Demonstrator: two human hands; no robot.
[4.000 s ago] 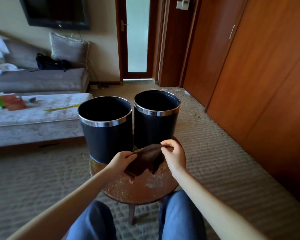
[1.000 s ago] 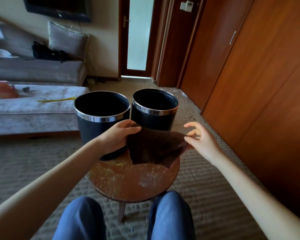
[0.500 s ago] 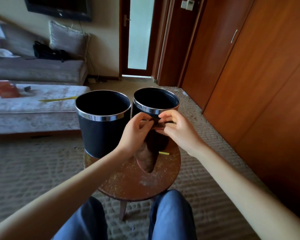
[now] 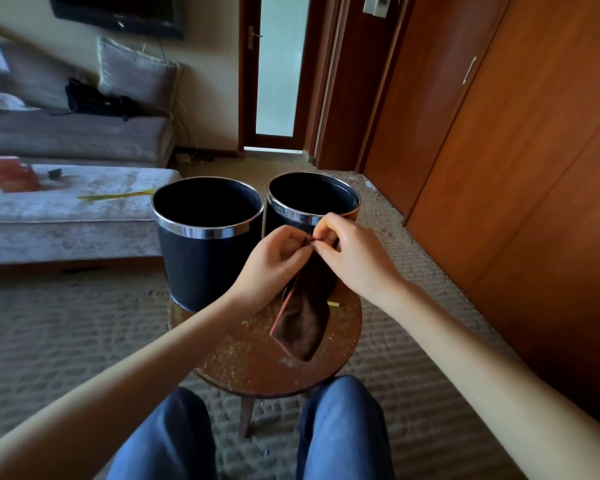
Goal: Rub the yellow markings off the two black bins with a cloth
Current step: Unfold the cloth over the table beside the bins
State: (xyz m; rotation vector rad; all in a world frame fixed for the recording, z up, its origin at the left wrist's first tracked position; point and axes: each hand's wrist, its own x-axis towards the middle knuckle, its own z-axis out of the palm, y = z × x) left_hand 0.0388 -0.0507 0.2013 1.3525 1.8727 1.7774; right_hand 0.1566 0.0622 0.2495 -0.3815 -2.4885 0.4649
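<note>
Two black bins with chrome rims stand side by side on a small round wooden table [image 4: 257, 368]: the left bin [image 4: 201, 265] and the right bin [image 4: 310, 199]. A dark brown cloth [image 4: 305, 323], folded in half, hangs down over the table in front of the right bin. My left hand [image 4: 274, 265] and my right hand [image 4: 350, 258] meet at its top edge and both pinch it. A small yellow mark [image 4: 334, 304] shows just right of the cloth. The front of the right bin is hidden behind my hands.
A grey ottoman [image 4: 66, 216] with a yellow strip and a sofa [image 4: 73, 133] lie to the left. Wooden wardrobe doors [image 4: 499, 150] line the right side. A glass door [image 4: 274, 64] is straight ahead. My knees [image 4: 250, 438] sit under the table's near edge.
A second ago the cloth was spread wide between my hands. My hands came together and the cloth now hangs folded in half, its lower end a little lower than half a second ago.
</note>
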